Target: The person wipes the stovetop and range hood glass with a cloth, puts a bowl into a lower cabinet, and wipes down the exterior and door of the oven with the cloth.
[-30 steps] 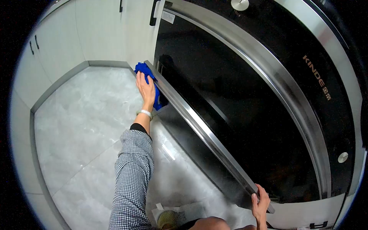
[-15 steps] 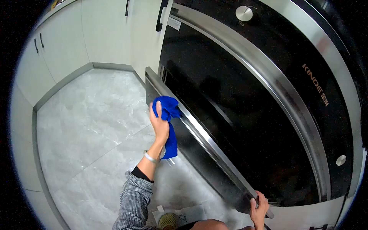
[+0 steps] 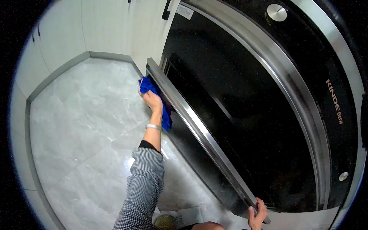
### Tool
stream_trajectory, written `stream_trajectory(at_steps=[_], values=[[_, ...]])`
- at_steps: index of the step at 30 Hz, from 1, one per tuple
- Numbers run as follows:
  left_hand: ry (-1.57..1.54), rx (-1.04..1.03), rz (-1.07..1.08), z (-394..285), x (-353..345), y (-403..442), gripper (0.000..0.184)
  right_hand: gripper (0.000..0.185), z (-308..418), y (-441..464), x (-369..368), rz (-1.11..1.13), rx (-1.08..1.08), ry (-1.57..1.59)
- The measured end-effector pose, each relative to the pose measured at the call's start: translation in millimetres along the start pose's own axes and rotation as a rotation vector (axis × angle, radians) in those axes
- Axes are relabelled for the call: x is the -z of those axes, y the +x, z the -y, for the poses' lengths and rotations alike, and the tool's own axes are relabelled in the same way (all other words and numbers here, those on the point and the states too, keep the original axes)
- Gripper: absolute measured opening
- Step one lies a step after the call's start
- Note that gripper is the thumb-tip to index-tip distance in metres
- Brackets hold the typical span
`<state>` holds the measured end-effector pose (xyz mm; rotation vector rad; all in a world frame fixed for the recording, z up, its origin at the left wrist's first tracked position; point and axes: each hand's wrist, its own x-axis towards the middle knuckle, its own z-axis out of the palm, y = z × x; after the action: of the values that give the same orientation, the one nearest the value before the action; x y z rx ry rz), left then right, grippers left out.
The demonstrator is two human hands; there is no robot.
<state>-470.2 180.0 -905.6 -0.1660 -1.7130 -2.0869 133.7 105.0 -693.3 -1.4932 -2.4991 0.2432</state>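
A blue cloth (image 3: 166, 118) is bunched in my left hand (image 3: 152, 101), pressed against the outer face of a dark front panel (image 3: 199, 153) near its far end. The panel has a metal top edge (image 3: 203, 132) and stands pulled out from a black appliance (image 3: 237, 96). My right hand (image 3: 258, 214) grips the near end of that metal edge, thumb on the outer side and fingers over the top.
Pale cabinets (image 3: 107, 27) with black handles line the far and left sides. Round metal knobs (image 3: 276, 12) sit on the appliance front. Below is a grey tiled floor (image 3: 84, 122), with a shoe (image 3: 165, 222) at the bottom.
My left hand and the cloth went from the panel's far end toward me along its edge, then away again and lower on the outer face. My right hand keeps its hold. The view has shifted slightly.
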Motion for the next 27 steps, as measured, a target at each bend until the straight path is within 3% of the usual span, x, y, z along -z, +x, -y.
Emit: stream_trajectory(at_steps=[1, 3, 4, 6, 9, 10, 12, 14, 15, 16, 18, 20, 22, 23, 25, 27], values=[[0.0, 0.004, -0.002, 10.0, 0.9, -5.7, 0.038, 0.046, -0.6, -0.5, -3.6, -0.012, 0.004, -0.005], [0.031, 0.515, 0.002, 21.9, 9.8, -17.5, 0.043, 0.046, -0.5, -3.5, -4.3, -0.023, 0.025, -0.011], [-0.008, 0.381, 0.069, 19.6, 18.0, -24.7, 0.051, 0.046, -0.6, -5.1, -1.8, -0.038, 0.046, -0.013], [0.03, 0.367, 0.069, -2.4, 21.2, -44.3, 0.054, 0.046, 1.7, -8.6, 5.5, -0.01, 0.028, -0.028], [-0.191, -0.025, 0.279, -105.5, 31.1, -49.4, 0.053, 0.046, 5.5, -10.5, 8.2, 0.007, 0.004, -0.011], [-0.071, -0.198, 0.31, -110.9, 31.4, -39.6, 0.051, 0.046, 4.8, -13.5, 7.0, 0.006, -0.01, 0.015], [-0.095, -0.248, 0.353, -100.3, 27.0, -13.0, 0.05, 0.045, -1.4, -14.7, 1.9, 0.025, -0.011, -0.015], [-0.039, -0.096, 0.263, -39.1, 18.0, -5.4, 0.051, 0.043, -9.0, -13.6, -3.9, -0.023, 0.007, -0.032], [-0.019, 0.198, 0.17, 1.6, 13.9, -13.4, 0.057, 0.043, -9.4, -12.9, -2.6, -0.021, 0.002, -0.036], [-0.01, 0.365, 0.16, 28.4, 17.5, -29.3, 0.063, 0.042, -9.6, -10.5, -2.1, 0.001, 0.012, -0.051], [-0.008, 0.356, 0.179, 40.6, 31.4, -66.2, 0.068, 0.041, -13.6, -8.3, -4.5, 0.021, 0.017, -0.067], [-0.055, 0.384, 0.175, 25.2, 36.6, -101.5, 0.066, 0.039, -22.1, -8.5, -11.5, -0.045, 0.094, -0.08], [-0.119, 0.403, 0.171, -4.3, 51.9, -145.1, 0.062, 0.037, -11.3, -8.9, -7.6, 0.046, 0.022, -0.085], [-0.056, 0.322, 0.193, 1.3, 58.3, -175.0, 0.058, 0.04, -4.9, -3.6, -10.8, -0.005, 0.027, -0.059], [-0.109, 0.495, 0.184, -49.4, 76.8, -235.8, 0.062, 0.044, 5.8, 2.4, -12.1, -0.06, 0.033, -0.04], [-0.123, 0.493, 0.27, -90.1, 100.2, -319.7, 0.068, 0.045, 8.0, 1.9, -10.3, -0.001, -0.074, 0.016]])
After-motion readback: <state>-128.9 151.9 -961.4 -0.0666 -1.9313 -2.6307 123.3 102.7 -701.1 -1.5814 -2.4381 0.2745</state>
